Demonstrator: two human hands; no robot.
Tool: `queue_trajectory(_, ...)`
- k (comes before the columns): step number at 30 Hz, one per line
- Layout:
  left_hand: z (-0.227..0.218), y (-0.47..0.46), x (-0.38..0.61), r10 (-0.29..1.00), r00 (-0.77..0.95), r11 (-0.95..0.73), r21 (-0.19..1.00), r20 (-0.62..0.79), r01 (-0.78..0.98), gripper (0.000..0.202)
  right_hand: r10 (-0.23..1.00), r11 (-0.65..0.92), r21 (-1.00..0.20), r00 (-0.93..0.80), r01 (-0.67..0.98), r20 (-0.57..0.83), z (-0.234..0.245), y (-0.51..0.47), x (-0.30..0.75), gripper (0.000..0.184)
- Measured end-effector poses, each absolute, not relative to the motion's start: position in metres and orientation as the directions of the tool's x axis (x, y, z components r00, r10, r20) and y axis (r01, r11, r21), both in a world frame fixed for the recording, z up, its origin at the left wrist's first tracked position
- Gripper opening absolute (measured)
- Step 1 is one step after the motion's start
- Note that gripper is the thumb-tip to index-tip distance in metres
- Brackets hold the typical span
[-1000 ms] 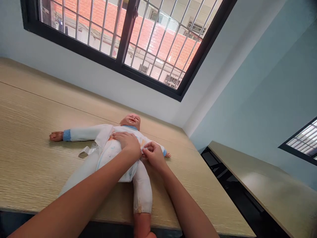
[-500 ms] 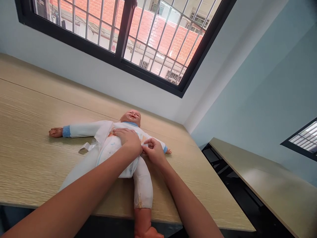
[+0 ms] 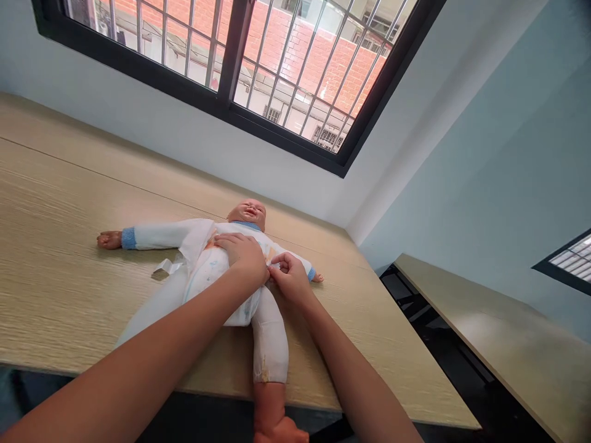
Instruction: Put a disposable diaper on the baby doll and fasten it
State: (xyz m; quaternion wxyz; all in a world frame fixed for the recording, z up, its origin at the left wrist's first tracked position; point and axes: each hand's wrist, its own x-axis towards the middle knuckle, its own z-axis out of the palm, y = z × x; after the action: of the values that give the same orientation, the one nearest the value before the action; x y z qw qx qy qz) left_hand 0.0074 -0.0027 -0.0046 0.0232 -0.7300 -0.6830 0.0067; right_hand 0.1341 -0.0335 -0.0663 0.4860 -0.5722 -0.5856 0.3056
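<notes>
A baby doll (image 3: 250, 212) in a white top with blue cuffs lies on its back on the table, arms spread and legs toward me. A white diaper (image 3: 207, 278) with small prints covers its front. My left hand (image 3: 244, 253) lies over the upper front of the diaper, fingers stretched out flat; its thumb side is partly hidden. Beside it, my right hand (image 3: 292, 278) pinches the diaper's side edge at the doll's hip, though the exact bit between the fingertips is too small to make out. On the other side, a diaper side flap (image 3: 196, 242) stands loose.
The wood-grain table (image 3: 60, 277) reaches back to the wall under a barred window (image 3: 295, 67). The doll's lower leg (image 3: 270, 403) hangs past the front edge. To the right, beyond a dark gap, stands another table (image 3: 484, 326).
The whole view has shifted slightly, so the doll and table appear a little higher and further right. Both hands keep nearly the same place on the diaper.
</notes>
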Motion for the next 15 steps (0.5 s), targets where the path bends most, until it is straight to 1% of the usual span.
queue_trajectory(4, -0.004, -0.003, 0.007, 0.997, 0.073, -0.072, -0.041, 0.018, 0.997, 0.1, 0.967, 0.156, -0.894, 0.121, 0.419, 0.225, -0.073, -0.032, 0.136, 0.015)
queue_trajectory(8, -0.004, -0.003, 0.008, 0.997, 0.07, -0.069, -0.04, 0.018, 0.997, 0.088, 0.966, 0.156, -0.901, 0.126, 0.404, 0.224, -0.078, -0.029, 0.138, 0.013)
queue_trajectory(10, -0.003, -0.003, 0.008, 0.998, 0.067, -0.067, -0.037, 0.015, 0.997, 0.086, 0.967, 0.158, -0.907, 0.127, 0.39, 0.223, -0.079, -0.028, 0.138, 0.014)
queue_trajectory(15, -0.001, -0.003, 0.007, 0.998, 0.07, -0.07, -0.009, 0.002, 0.998, 0.093, 0.963, 0.157, -0.898, 0.137, 0.411, 0.231, -0.08, -0.028, 0.139, 0.015)
